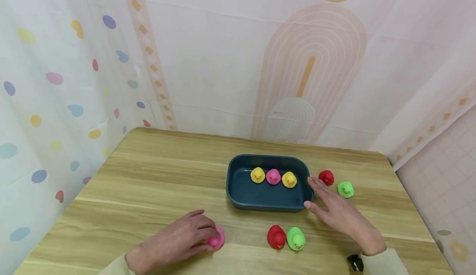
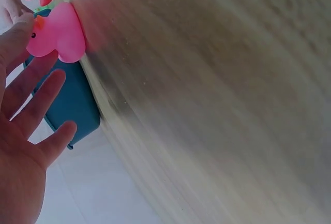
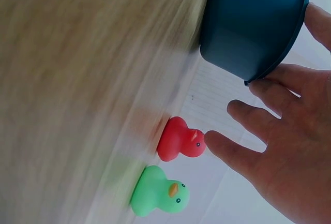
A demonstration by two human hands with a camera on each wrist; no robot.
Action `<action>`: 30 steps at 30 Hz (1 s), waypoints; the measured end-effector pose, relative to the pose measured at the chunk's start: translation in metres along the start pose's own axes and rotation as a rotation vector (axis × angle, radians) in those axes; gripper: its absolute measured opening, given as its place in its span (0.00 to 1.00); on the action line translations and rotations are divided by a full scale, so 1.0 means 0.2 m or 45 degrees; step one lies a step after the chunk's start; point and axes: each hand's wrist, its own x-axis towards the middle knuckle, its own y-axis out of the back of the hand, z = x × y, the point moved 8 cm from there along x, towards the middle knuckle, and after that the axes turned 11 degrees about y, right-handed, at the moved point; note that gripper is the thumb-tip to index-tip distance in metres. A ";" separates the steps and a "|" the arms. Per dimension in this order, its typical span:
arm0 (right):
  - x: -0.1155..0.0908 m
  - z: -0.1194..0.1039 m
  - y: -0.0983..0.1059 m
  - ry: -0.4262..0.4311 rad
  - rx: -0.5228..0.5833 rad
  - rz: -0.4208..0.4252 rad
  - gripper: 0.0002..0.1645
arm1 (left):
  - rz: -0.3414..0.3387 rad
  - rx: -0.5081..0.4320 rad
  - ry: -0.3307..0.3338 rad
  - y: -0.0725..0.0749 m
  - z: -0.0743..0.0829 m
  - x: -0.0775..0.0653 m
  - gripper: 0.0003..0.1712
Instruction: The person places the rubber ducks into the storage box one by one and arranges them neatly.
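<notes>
My left hand pinches a pink rubber duck between thumb and fingers, low on the table in front of the dark blue bin. In the left wrist view the pink duck appears upright, with the other fingers spread below it. My right hand rests at the right end of the bin, its fingers fairly straight and its thumb and fingertips at the rim. The right wrist view has that hand against the bin wall. Inside the bin stand two yellow ducks and a pink duck.
Between my hands, a red duck and a green duck stand side by side. Another red duck and green duck stand right of the bin. A patterned curtain hangs behind the wooden table.
</notes>
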 end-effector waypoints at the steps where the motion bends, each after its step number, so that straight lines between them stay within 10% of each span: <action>1: 0.00 0.00 0.00 -0.001 -0.001 -0.001 0.46 | -0.003 -0.005 -0.002 0.00 0.00 0.00 0.10; 30: 0.00 -0.01 0.02 0.026 -0.025 0.025 0.45 | 0.343 -0.053 -0.042 0.16 0.02 0.03 0.11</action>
